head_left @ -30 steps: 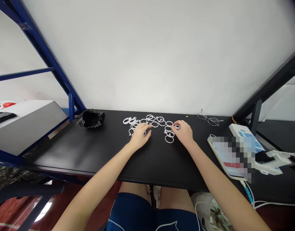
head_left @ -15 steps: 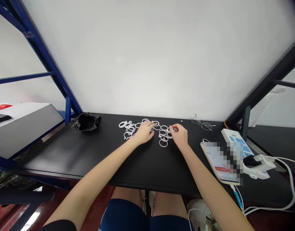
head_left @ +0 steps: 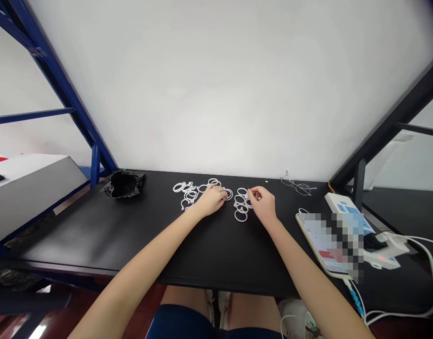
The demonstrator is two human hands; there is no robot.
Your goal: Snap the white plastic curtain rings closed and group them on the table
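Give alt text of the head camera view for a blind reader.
A person's bare left hand and right hand are among white rings on a black table, with a crumpled black plastic bag left, thin-framed eyeglasses right.

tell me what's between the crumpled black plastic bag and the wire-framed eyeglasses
In the head view, white round rings, the left hand, the right hand and a yellow speck lie between the bag and the eyeglasses.

Dark blue shorts (head_left: 183, 324) and pale shoes (head_left: 224, 303) are worn, with forearms (head_left: 149, 254) and fingers (head_left: 221, 192) bare.
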